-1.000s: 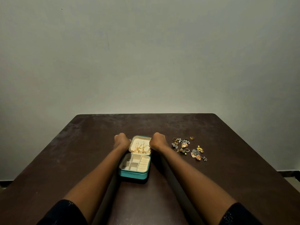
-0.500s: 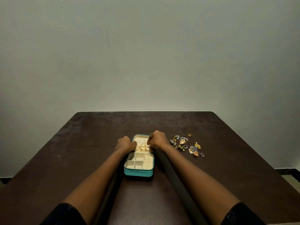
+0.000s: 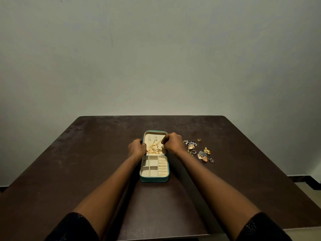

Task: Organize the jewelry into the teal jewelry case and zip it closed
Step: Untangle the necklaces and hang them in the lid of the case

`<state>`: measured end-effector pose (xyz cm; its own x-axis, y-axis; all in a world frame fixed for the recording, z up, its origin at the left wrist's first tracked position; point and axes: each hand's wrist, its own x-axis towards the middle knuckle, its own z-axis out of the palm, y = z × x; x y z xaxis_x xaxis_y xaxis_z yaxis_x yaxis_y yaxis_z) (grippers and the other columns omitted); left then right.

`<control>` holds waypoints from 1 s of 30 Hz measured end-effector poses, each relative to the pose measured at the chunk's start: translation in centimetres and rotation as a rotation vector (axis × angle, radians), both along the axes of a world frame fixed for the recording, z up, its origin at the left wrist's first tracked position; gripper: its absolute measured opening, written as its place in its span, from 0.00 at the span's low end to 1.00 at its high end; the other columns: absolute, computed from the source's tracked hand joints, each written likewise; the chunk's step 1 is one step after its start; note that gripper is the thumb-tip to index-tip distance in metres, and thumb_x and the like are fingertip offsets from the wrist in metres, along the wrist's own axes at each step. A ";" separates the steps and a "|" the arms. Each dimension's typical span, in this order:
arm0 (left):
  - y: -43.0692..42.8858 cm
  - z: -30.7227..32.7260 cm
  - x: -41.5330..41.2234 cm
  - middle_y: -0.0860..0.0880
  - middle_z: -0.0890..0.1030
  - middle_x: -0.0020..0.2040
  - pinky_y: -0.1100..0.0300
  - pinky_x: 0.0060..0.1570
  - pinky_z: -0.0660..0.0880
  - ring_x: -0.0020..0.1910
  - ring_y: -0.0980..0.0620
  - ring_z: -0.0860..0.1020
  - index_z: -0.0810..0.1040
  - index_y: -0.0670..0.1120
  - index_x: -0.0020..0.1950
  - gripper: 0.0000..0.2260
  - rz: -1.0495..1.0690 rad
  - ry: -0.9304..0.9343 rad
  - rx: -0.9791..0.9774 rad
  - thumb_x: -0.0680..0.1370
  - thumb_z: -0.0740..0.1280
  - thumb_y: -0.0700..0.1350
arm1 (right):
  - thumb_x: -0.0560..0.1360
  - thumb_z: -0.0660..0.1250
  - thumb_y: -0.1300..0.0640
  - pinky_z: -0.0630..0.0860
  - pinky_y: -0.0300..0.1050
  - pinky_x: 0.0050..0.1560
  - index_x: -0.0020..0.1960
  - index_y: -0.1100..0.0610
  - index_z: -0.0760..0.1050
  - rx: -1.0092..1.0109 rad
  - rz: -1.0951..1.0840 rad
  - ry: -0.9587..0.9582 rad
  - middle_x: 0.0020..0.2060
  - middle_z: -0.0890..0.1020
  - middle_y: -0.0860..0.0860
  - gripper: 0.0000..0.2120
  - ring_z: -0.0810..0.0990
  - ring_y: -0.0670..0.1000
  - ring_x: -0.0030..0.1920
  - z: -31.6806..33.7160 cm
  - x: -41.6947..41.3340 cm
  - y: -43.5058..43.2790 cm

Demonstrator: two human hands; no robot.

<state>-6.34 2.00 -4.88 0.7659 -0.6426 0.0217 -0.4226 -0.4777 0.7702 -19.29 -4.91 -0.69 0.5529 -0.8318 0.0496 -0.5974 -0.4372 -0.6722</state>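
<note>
The teal jewelry case (image 3: 154, 179) lies open in the middle of the dark table. Its cream tray faces me, and its compartments hold nothing that I can see. The lid (image 3: 153, 136) lies back on the far side with a tangle of gold chains (image 3: 155, 148) in it. My left hand (image 3: 136, 148) grips the lid's left edge. My right hand (image 3: 174, 143) is curled over the lid's right edge, its fingertips pinched at the chains. Loose earrings and rings (image 3: 199, 152) are scattered just to the right of the case.
The brown table (image 3: 83, 164) ends at a plain grey wall on the far side. Its right edge drops to a pale floor (image 3: 309, 192). My two forearms run along either side of the case.
The case now sits straighter and its lid lies flatter. My right hand has moved from the lid's outer right side to over the chains. My left hand stays on the left edge.
</note>
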 end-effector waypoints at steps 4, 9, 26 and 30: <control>-0.4 -0.4 -0.3 0.42 0.82 0.54 0.50 0.50 0.78 0.51 0.43 0.80 0.79 0.41 0.57 0.12 0.008 0.015 -0.064 0.79 0.58 0.41 | 0.71 0.69 0.70 0.78 0.44 0.55 0.53 0.63 0.81 -0.073 0.016 -0.039 0.51 0.83 0.58 0.12 0.81 0.53 0.53 -0.3 -0.5 -0.1; -0.6 -0.7 -0.9 0.42 0.80 0.58 0.51 0.53 0.75 0.55 0.45 0.78 0.76 0.44 0.63 0.14 0.011 -0.038 -0.201 0.80 0.58 0.41 | 0.71 0.65 0.72 0.74 0.34 0.47 0.51 0.61 0.82 -0.101 -0.020 -0.103 0.49 0.84 0.56 0.13 0.82 0.51 0.51 -1.0 -1.1 0.0; -1.1 -2.3 -1.5 0.42 0.77 0.63 0.53 0.58 0.71 0.61 0.43 0.76 0.70 0.44 0.70 0.17 0.007 0.107 -0.267 0.82 0.56 0.45 | 0.72 0.60 0.71 0.71 0.38 0.52 0.49 0.63 0.82 -0.131 -0.210 -0.257 0.51 0.83 0.58 0.14 0.80 0.54 0.51 -3.7 -1.1 1.2; -1.3 -2.1 -1.4 0.41 0.78 0.62 0.52 0.57 0.73 0.60 0.42 0.76 0.71 0.44 0.69 0.17 0.041 0.124 -0.226 0.81 0.56 0.45 | 0.72 0.60 0.70 0.70 0.38 0.51 0.49 0.64 0.82 -0.126 -0.202 -0.265 0.51 0.82 0.58 0.14 0.79 0.54 0.52 -3.9 -1.1 1.1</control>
